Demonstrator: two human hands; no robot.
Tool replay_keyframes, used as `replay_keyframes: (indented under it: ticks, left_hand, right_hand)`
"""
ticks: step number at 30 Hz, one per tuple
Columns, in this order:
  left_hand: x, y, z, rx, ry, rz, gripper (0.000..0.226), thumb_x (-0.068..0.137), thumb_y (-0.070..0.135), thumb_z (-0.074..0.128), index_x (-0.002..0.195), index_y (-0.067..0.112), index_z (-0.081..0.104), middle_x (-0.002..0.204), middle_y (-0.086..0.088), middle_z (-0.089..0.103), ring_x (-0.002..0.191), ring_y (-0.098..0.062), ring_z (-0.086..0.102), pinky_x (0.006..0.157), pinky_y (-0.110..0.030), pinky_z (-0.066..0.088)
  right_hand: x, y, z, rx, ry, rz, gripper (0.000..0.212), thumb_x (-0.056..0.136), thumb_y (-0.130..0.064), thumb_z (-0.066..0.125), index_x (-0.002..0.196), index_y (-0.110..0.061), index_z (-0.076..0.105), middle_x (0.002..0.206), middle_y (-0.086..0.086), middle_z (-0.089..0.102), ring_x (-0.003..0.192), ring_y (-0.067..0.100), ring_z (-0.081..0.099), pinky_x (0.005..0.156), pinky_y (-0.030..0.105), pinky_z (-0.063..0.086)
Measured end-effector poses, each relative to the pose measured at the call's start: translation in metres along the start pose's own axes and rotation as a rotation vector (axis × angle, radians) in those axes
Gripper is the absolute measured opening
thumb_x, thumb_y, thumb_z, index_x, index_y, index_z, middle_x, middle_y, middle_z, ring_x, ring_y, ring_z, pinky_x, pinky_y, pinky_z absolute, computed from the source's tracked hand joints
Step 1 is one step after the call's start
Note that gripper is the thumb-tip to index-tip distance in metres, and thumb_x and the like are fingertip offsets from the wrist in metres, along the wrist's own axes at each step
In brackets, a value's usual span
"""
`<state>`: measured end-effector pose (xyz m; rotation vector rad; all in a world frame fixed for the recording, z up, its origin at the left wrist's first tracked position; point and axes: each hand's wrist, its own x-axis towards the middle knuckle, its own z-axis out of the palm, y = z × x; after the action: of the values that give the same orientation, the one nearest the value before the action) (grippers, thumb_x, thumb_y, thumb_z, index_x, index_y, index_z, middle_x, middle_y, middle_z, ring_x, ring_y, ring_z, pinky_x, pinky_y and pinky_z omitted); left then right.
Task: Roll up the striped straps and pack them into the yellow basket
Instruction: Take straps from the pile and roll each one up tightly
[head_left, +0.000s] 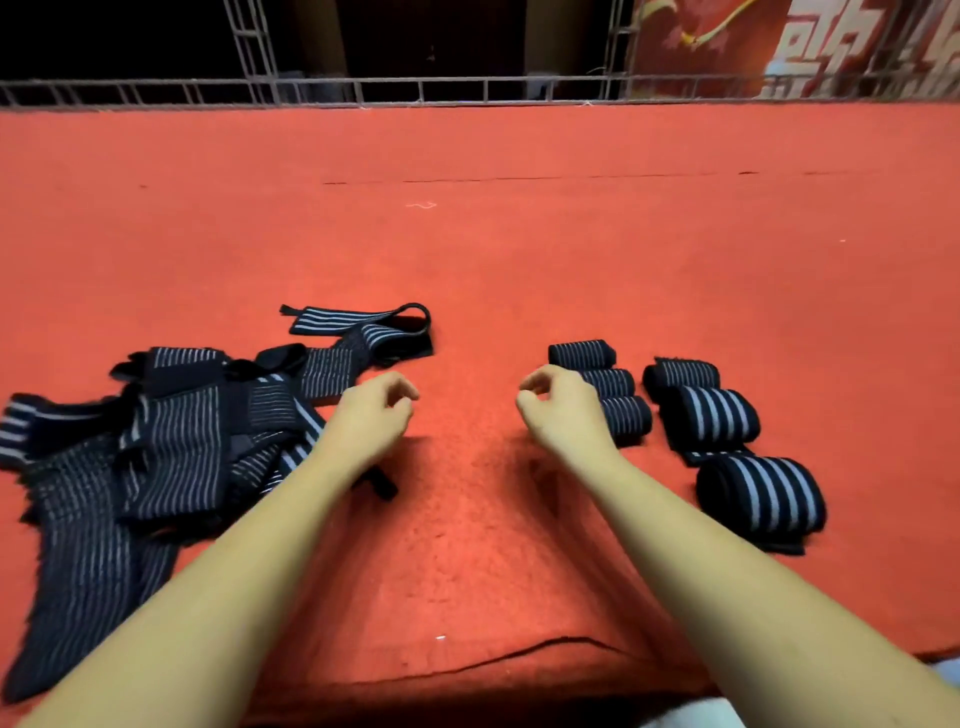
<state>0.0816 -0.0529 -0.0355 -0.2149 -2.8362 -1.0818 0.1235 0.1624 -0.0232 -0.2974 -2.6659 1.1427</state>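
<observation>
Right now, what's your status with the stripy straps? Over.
Left hand and right hand empty, loosely curled. Six rolled straps right, unrolled pile left. Basket not in view.

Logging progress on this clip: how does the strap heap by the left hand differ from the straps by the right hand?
The heap lies unrolled and flat, its straps overlapping in a tangle, while the rolls are wound into tight cylinders. The heap is one jumbled mass. The rolls, six of them, lie in two tidy columns. Both are dark fabric with pale stripes and rest on the red cloth. No basket is in view.
</observation>
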Motion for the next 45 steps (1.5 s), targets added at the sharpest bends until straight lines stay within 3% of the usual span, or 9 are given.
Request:
replay_keyframes:
  ticks: [6,12,15,19,25,30,33,38,45]
  left_hand:
    - [-0.038,-0.082,-0.062,0.203,0.054,-0.125,0.011,0.088,0.01,0.06,0.093,0.017,0.067,0.089,-0.002,0.065,0.087,-0.022,0.061,0.074,-0.03,0.04]
    - [-0.051,-0.13,-0.063,0.26,0.002,0.043,0.029,0.084,0.003,0.07,0.112,0.008,0.067,0.106,-0.009,0.06,0.104,-0.027,0.058,0.099,-0.039,0.044]
    - [-0.052,-0.134,-0.058,0.174,0.056,0.045,0.025,0.087,0.006,0.067,0.112,0.01,0.066,0.101,-0.004,0.057,0.099,-0.021,0.057,0.097,-0.041,0.046]
    - [-0.051,-0.113,-0.06,-0.06,0.116,-0.138,0.029,0.099,0.044,0.05,0.104,0.018,0.06,0.097,-0.001,0.062,0.095,-0.02,0.059,0.089,-0.039,0.045]
    - [-0.039,-0.077,-0.067,-0.292,0.131,-0.466,0.079,0.083,0.085,0.037,0.096,0.008,0.053,0.101,-0.01,0.067,0.092,-0.028,0.065,0.084,-0.037,0.05]
    - [-0.043,-0.028,-0.055,-1.345,0.274,-0.524,0.014,0.098,0.012,0.061,0.105,0.0,0.064,0.116,-0.02,0.067,0.086,-0.021,0.07,0.065,-0.029,0.062]
    - [-0.051,-0.004,-0.047,-1.409,0.23,-0.589,0.011,0.094,-0.004,0.059,0.1,0.003,0.065,0.101,-0.011,0.07,0.073,-0.014,0.069,0.054,-0.022,0.058]
    - [-0.074,0.024,-0.036,-1.356,-0.026,-0.609,0.013,0.094,-0.004,0.057,0.092,0.007,0.065,0.069,0.0,0.073,0.056,-0.005,0.069,0.052,-0.017,0.055]
    - [-0.084,0.017,-0.032,-1.33,-0.022,-0.635,0.014,0.094,0.016,0.065,0.104,0.008,0.067,0.1,-0.013,0.071,0.082,-0.02,0.068,0.07,-0.029,0.058]
  right_hand:
    - [-0.007,-0.064,0.097,-0.028,-0.44,0.0,0.023,0.079,-0.023,0.078,0.069,-0.009,0.063,0.071,0.012,0.062,0.07,0.025,0.062,0.069,0.041,0.053]
    - [-0.023,-0.092,0.149,-0.313,-0.429,-0.006,0.062,0.084,-0.054,0.071,0.123,-0.008,0.058,0.138,0.02,0.04,0.119,0.039,0.057,0.096,0.038,0.047]
    - [-0.021,-0.093,0.157,-0.278,-0.445,0.038,0.053,0.08,-0.045,0.078,0.117,-0.01,0.062,0.129,0.016,0.047,0.111,0.034,0.06,0.092,0.036,0.048]
    - [-0.012,-0.099,0.126,0.359,-0.584,0.222,0.023,0.08,-0.008,0.076,0.065,-0.011,0.059,0.07,0.01,0.061,0.055,0.02,0.055,0.058,0.026,0.045]
    - [-0.02,-0.114,0.022,1.029,-0.771,0.241,0.023,0.089,0.0,0.05,0.082,-0.01,0.069,0.086,0.005,0.071,0.074,0.018,0.068,0.079,0.035,0.058]
    - [-0.047,-0.087,-0.018,0.871,-0.949,0.212,0.028,0.09,0.002,0.054,0.068,-0.012,0.063,0.078,0.01,0.062,0.07,0.019,0.062,0.075,0.034,0.061]
    - [-0.055,-0.061,-0.023,0.499,-0.974,0.21,0.007,0.091,-0.015,0.067,0.086,-0.012,0.064,0.08,0.006,0.069,0.074,0.017,0.067,0.07,0.029,0.056]
    - [-0.056,-0.062,-0.013,0.527,-0.697,0.24,0.043,0.09,-0.053,0.063,0.109,-0.015,0.065,0.089,0.002,0.065,0.074,0.014,0.057,0.066,0.027,0.041]
    - [-0.066,-0.068,-0.015,0.6,-0.684,0.082,0.005,0.088,-0.011,0.071,0.083,-0.011,0.071,0.066,-0.001,0.068,0.056,0.01,0.06,0.057,0.018,0.044]
